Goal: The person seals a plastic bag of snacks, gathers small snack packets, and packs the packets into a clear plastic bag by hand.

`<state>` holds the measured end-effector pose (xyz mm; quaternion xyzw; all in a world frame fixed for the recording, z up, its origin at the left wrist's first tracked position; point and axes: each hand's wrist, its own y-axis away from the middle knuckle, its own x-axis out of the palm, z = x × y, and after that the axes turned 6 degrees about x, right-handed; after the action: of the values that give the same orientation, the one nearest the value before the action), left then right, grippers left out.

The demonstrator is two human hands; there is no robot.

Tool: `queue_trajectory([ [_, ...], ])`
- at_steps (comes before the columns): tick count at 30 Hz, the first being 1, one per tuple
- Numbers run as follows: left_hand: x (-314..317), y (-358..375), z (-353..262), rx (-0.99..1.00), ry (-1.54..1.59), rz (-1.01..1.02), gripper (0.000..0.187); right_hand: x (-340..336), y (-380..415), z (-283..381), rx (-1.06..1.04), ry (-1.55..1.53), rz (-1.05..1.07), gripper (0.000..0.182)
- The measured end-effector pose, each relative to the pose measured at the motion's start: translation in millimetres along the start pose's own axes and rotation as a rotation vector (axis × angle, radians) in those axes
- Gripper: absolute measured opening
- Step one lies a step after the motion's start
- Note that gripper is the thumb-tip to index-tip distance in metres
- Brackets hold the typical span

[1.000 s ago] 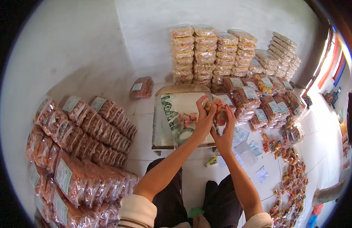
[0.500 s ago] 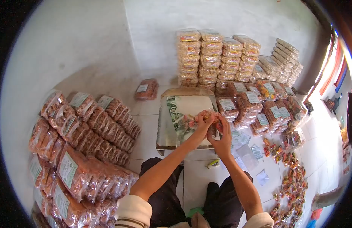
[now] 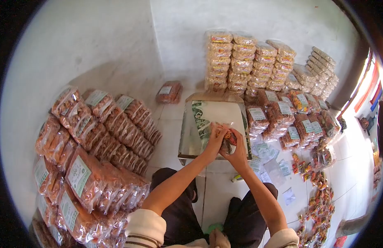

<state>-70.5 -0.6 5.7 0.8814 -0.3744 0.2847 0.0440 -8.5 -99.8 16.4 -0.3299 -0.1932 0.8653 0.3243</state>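
Over a low table (image 3: 190,148), my left hand (image 3: 214,141) and my right hand (image 3: 237,153) come together around a clear plastic packet (image 3: 229,138). Red, orange and dark contents show through its film. Both sets of fingers are closed on the packet, my left on its left side and my right on its right side. Part of the packet is hidden behind the fingers. Beneath my hands, a sheet with a green-and-white pattern (image 3: 198,118) lies on the left part of the pale tabletop.
Stacked brown snack packs (image 3: 110,136) fill the left side. Tall stacks of pale packs (image 3: 219,62) stand by the back wall. Labelled packs (image 3: 278,113) are piled right of the table, near loose labels (image 3: 264,153) and strung small packets (image 3: 317,198). One pack (image 3: 170,93) lies alone behind.
The view has shifted, so the surroundings appear farther right. My hands have drawn closer together around the packet and sit lower over the table. More of the patterned sheet is covered.
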Motion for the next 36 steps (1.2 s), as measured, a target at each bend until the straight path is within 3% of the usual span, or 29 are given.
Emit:
queue_trajectory([
  [3, -13, 5, 10, -0.063, -0.106, 0.043, 0.036, 3, 10, 2, 0.058, -0.039, 0.004, 0.079],
  [5, -20, 4, 21, 0.010, -0.200, 0.203, 0.041, 1, 18, 3, 0.123, -0.083, 0.002, 0.077],
  [8, 11, 33, -19, -0.205, -0.096, 0.228, 0.051, -6, 25, 16, 0.182, -0.046, -0.099, 0.063],
  [14, 1, 25, 12, -0.142, -0.175, 0.225, 0.073, -5, 39, 17, 0.188, -0.050, -0.153, 0.062],
  [18, -30, 23, 31, -0.198, -0.120, 0.160, 0.071, -10, 52, 10, 0.193, 0.107, -0.315, 0.059],
  [20, -63, 33, 31, 0.306, -1.079, 0.423, 0.067, -14, 64, 14, 0.576, -0.379, -0.576, 0.050],
  [21, -80, 43, 34, 0.299, -1.080, 0.423, 0.067, -14, 76, 6, 0.582, -0.380, -0.574, 0.050],
  [23, -110, 73, 43, 0.609, -1.730, 0.619, 0.059, -6, 110, -22, 0.771, -0.762, -0.741, 0.046],
  [24, -117, 84, 45, 0.602, -1.728, 0.626, 0.059, 3, 130, -29, 0.832, -0.824, -0.748, 0.038],
  [26, -124, 98, 52, 0.609, -2.073, 0.754, 0.052, 22, 172, -43, 0.905, -0.957, -0.714, 0.030],
  [27, -128, 96, 61, 0.605, -2.064, 0.760, 0.052, 34, 192, -48, 0.921, -1.027, -0.670, 0.030],
  [29, -140, 91, 80, 0.813, -1.964, 0.562, 0.045, 53, 225, -50, 1.053, -1.048, -0.612, 0.031],
  [30, -134, 91, 78, 0.813, -1.960, 0.565, 0.045, 56, 225, -35, 1.073, -1.113, -0.604, 0.030],
  [32, -113, 90, 71, 0.503, -1.819, 0.572, 0.033, 56, 223, -18, 1.171, -1.160, -0.564, 0.030],
  [34, -108, 89, 80, 0.589, -1.765, 0.507, 0.028, 53, 219, -10, 1.322, -1.174, -0.439, 0.030],
  [36, -102, 86, 85, 0.668, -1.714, 0.434, 0.023, 46, 206, 5, 1.280, -1.203, -0.423, 0.030],
])
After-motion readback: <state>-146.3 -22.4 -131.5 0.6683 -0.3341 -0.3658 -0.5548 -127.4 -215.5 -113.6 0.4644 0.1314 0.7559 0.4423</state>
